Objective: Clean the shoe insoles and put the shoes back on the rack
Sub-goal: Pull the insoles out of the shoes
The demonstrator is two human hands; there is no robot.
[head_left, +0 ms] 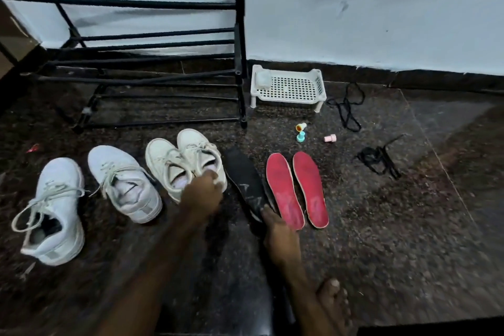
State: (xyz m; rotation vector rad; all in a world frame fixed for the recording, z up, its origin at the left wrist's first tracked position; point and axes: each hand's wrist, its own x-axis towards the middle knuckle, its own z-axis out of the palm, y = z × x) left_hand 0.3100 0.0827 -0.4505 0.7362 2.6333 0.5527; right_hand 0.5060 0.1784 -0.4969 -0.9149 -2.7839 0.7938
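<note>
Rack (136, 3) far left, on floor (381, 226). Basket (289, 73) just right of rack's right post, at wall (354, 8). Four shoes (125, 185) in a row near of rack. Right of them: single insole (245, 180), then pair of insoles (283, 188). Small caps (301, 132) between basket and insoles. Laces (377, 157) far right.

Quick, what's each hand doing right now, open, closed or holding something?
Left hand: grips the heel of the cream shoe.
Right hand: holds the near end of the black insole.
</note>
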